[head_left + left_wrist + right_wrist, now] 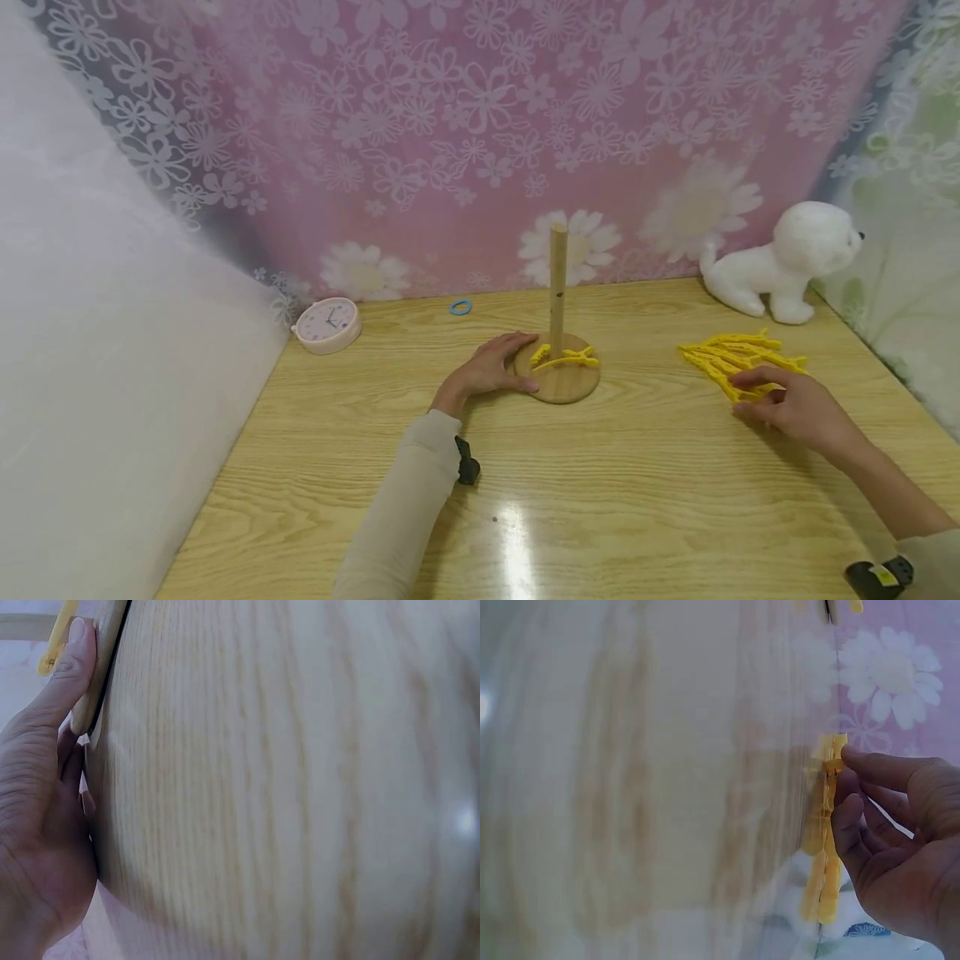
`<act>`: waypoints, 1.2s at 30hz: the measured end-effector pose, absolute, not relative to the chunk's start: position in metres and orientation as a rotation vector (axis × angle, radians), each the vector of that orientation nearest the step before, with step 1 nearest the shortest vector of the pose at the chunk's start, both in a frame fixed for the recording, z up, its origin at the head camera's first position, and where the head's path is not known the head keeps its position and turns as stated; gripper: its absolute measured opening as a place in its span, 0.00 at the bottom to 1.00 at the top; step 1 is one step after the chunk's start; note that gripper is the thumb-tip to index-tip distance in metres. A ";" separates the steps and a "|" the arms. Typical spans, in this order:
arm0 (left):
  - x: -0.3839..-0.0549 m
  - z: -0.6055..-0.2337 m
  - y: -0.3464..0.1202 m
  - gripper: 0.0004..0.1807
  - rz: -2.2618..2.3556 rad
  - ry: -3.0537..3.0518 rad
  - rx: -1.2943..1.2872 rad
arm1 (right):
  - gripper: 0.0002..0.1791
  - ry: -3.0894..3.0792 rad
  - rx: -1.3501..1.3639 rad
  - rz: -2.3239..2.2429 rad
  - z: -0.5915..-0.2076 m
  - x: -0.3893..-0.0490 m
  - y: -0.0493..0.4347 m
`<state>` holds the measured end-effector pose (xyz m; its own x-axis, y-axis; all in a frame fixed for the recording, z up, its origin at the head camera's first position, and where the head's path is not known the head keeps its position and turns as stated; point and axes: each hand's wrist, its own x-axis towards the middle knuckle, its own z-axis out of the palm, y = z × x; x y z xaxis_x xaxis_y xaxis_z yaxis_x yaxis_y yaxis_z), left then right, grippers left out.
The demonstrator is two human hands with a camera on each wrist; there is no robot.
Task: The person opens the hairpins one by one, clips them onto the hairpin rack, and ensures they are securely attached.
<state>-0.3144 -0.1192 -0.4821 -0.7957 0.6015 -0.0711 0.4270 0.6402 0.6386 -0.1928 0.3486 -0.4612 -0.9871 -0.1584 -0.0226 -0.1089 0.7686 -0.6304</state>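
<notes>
A wooden stand, a round base point(566, 387) with an upright post point(557, 292), is on the table. My left hand point(491, 367) grips the left side of its base; in the left wrist view the thumb point(67, 671) lies over the rim. Across the base, at the foot of the post, lies a yellow branch-like plastic piece point(577, 358) with a forked end. My right hand point(806, 412) is at the near edge of a pile of similar yellow pieces point(738, 350). Its thumb and forefinger are apart at one piece's end, fingertips right at the yellow plastic point(829, 847).
A pink round clock point(327, 325) is at the back left of the table. A blue ring point(461, 307) lies near the back edge. At the back right, a white plush dog point(783, 262) stands beyond the yellow pile. A flowered pink cloth point(450, 167) hangs behind.
</notes>
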 end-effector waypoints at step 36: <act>-0.318 -0.488 -0.119 0.52 0.891 2.599 0.800 | 0.16 3.097 -0.388 -0.931 -0.465 -0.206 0.323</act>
